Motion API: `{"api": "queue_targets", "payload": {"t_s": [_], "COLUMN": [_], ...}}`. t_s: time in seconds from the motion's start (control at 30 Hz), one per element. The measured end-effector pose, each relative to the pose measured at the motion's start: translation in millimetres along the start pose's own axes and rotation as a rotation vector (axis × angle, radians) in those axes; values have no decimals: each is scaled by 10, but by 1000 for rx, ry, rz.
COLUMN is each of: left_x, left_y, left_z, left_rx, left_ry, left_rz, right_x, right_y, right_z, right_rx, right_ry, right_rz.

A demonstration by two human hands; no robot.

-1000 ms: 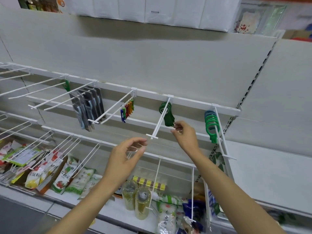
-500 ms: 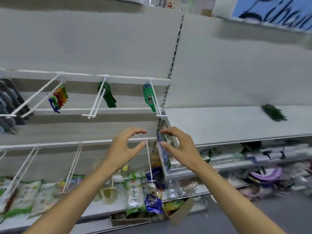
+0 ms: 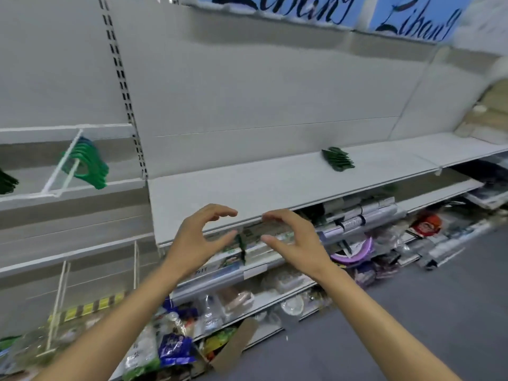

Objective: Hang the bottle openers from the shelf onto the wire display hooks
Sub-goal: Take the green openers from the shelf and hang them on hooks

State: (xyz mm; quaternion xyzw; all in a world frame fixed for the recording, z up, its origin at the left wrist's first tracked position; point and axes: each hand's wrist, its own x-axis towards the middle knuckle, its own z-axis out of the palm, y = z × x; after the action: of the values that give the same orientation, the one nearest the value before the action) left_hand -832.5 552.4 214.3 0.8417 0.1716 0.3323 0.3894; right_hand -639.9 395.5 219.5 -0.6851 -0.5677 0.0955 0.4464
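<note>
both hands' fingers (image 3: 220,213) released, empty; stacked bottle openers (image 3: 338,159) far beyond them could scatter if grabbed hastily.

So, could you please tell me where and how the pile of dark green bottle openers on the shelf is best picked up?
The pile of dark green bottle openers lies flat and fanned on the bare shelf, nothing beside it. I would come from the front and above, pinching across the near ends where the pieces overlap. Both the left hand and right hand are open and empty; the right is nearer.
</note>
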Motion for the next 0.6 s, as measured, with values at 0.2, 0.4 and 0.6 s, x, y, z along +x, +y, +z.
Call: {"api": "queue_targets", "payload": {"t_s": [0.2,0.4,0.6], "left_x": [627,1316,2184], "left_y": [345,386,53], "left_z": [1208,1991,2578], "left_rx": [-92,-122,-149], "left_ry": [-56,-82,-75], "left_rz": [-17,-30,-63], "right_x": [-85,126,622], "right_y": [835,1619,2397], "right_z": [-1066,-1692,-2058], "right_rx": [32,37,55], "right_ry": [68,124,184], "right_rz": [88,134,229]}}
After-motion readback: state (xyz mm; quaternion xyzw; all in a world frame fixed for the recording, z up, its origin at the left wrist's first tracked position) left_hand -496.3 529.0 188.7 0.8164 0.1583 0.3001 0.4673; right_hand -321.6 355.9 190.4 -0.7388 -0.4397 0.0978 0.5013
